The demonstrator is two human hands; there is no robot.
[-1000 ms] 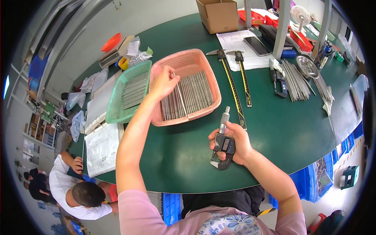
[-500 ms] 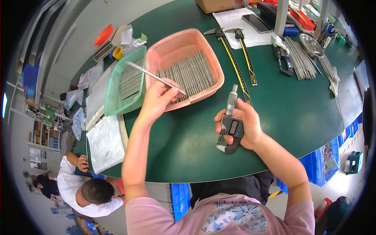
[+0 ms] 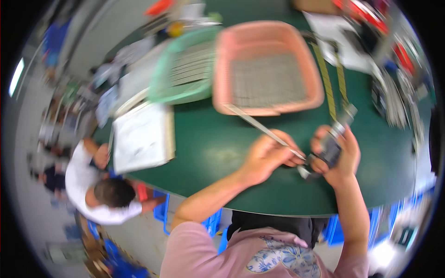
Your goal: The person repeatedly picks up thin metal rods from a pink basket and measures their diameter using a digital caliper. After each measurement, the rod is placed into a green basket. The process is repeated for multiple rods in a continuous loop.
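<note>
Near the desk's (image 3: 208, 148) front edge, our left hand (image 3: 266, 157) pinches a thin metal strip (image 3: 259, 126); our right hand (image 3: 338, 155) grips a digital caliper (image 3: 334, 139). Behind, a pink basket (image 3: 266, 65) holds more strips.

I see a dark green counter (image 3: 208, 143) over a pale grey floor (image 3: 28, 185); blue crates (image 3: 162, 211) sit beneath its edge; a bright strip (image 3: 16, 76), possibly a window, glows far left.
</note>
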